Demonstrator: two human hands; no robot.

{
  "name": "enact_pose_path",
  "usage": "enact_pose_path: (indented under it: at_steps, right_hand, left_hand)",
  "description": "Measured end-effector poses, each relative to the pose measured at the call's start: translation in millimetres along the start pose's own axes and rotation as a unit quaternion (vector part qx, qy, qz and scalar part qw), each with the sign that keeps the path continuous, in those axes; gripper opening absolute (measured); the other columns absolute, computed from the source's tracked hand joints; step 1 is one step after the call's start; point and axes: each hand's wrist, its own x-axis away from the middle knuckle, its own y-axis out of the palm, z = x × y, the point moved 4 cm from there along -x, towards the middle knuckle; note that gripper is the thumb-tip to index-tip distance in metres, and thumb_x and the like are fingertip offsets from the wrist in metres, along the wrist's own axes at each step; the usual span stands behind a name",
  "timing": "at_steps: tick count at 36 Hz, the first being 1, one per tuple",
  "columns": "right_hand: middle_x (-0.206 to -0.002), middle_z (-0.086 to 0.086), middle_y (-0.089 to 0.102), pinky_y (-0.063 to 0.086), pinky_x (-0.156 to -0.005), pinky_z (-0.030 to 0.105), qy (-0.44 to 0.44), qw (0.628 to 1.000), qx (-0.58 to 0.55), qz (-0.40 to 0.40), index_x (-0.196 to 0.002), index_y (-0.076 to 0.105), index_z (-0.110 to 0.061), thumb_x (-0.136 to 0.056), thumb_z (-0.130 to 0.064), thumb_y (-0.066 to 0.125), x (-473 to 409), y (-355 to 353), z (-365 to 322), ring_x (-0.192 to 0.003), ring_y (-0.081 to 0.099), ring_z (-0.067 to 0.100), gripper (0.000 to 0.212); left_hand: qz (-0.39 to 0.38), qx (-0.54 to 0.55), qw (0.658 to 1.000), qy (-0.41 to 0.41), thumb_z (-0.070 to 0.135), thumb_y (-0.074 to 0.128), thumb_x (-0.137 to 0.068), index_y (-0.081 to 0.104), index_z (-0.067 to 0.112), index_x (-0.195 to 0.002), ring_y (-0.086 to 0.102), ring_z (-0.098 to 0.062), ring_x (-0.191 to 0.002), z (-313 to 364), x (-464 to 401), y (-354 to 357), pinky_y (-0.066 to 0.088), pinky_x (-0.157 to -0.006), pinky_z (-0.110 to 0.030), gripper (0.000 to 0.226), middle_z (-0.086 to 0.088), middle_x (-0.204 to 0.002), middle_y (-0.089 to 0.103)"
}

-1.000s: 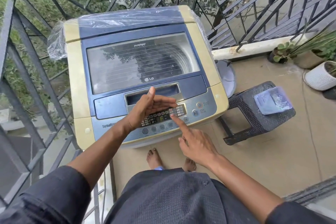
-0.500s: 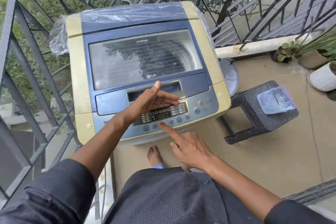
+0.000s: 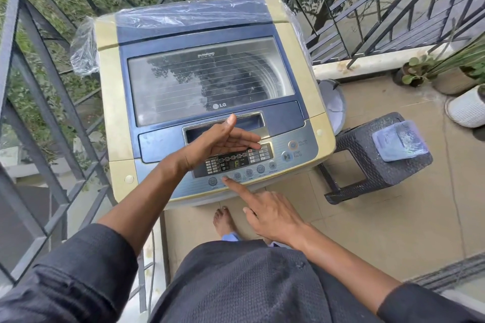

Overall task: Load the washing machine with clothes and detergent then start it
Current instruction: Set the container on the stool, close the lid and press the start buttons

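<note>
We cannot read the small labels under the buttons of the control panel; the left hand covers its upper left part. The drum's contents behind the reflective lid are perhaps clothes, but indistinct. The white pot is cut off at the right edge.

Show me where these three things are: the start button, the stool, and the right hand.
start button [image 3: 286, 156]: head view, on the round blue button face.
stool [image 3: 367, 147]: head view, on the bare dark seat top.
right hand [image 3: 273, 215]: head view, on the back of the hand.
</note>
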Motion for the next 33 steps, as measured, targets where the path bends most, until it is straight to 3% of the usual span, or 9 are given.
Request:
enact_pose_path:
  at_steps: [5,10,14,17,21,28,33]
  right_hand:
    - [-0.072,0.013,0.066,0.056,-0.074,0.048,0.005,1.000,0.011,0.001,-0.155,-0.015,-0.059,-0.099,-0.023,0.048,0,-2,1,-0.067,0.064,0.037,0.092]
    - [-0.073,0.015,0.066,0.057,-0.072,0.048,0.017,1.000,0.019,-0.005,-0.153,-0.015,-0.062,-0.097,-0.021,0.046,-1,-2,3,-0.071,0.066,0.039,0.093]
    - [-0.072,0.012,0.064,0.057,-0.072,0.046,0.018,1.000,0.019,-0.007,-0.154,-0.014,-0.062,-0.097,-0.021,0.044,0,-3,2,-0.071,0.066,0.039,0.091]
    - [-0.069,0.006,0.054,0.052,-0.071,0.043,0.017,0.999,0.035,-0.001,-0.154,-0.013,-0.062,-0.098,-0.021,0.042,-2,-5,1,-0.072,0.065,0.037,0.089]
    - [-0.078,0.009,0.068,0.040,-0.064,0.040,0.015,0.998,0.054,0.011,-0.153,-0.012,-0.062,-0.096,-0.021,0.044,-5,-4,3,-0.076,0.067,0.037,0.090]
    - [-0.076,0.012,0.067,0.054,-0.074,0.045,0.022,0.999,0.035,-0.005,-0.153,-0.017,-0.061,-0.096,-0.017,0.045,-1,-2,-1,-0.073,0.067,0.038,0.095]
    - [-0.073,0.013,0.065,0.055,-0.070,0.045,0.011,1.000,0.028,0.001,-0.152,-0.022,-0.061,-0.096,-0.015,0.046,4,-1,1,-0.067,0.064,0.036,0.099]
  left_hand:
    - [0.001,0.005,1.000,0.009,0.077,0.026,-0.096,0.062,0.002,-0.140,0.061,-0.025,-0.136,-2,-1,-2,0.043,-0.120,-0.036,0.094,-0.016,-0.136,0.070]
    - [0.014,0.011,1.000,-0.005,0.064,0.013,-0.104,0.062,0.001,-0.140,0.061,-0.027,-0.136,-7,-3,-5,0.041,-0.122,-0.042,0.088,-0.018,-0.136,0.069]
    - [0.010,0.027,1.000,-0.004,0.077,0.022,-0.100,0.062,0.001,-0.140,0.061,-0.028,-0.136,-8,-3,-5,0.043,-0.120,-0.039,0.095,-0.019,-0.136,0.069]
    - [0.024,0.029,0.999,-0.013,0.063,0.009,-0.103,0.063,0.001,-0.139,0.061,-0.028,-0.136,-9,-5,-6,0.041,-0.121,-0.042,0.089,-0.018,-0.135,0.070]
    - [0.022,0.044,0.999,-0.022,0.063,0.007,-0.102,0.064,0.003,-0.138,0.061,-0.028,-0.137,-10,-6,-6,0.041,-0.121,-0.041,0.091,-0.018,-0.136,0.070]
    - [0.021,0.045,0.999,-0.020,0.064,0.007,-0.101,0.062,0.000,-0.139,0.061,-0.027,-0.136,-7,-6,-6,0.041,-0.122,-0.042,0.093,-0.018,-0.136,0.070]
    - [0.017,0.045,0.999,-0.018,0.064,0.006,-0.101,0.061,-0.002,-0.140,0.060,-0.027,-0.137,-6,-5,-5,0.040,-0.123,-0.043,0.094,-0.019,-0.137,0.069]
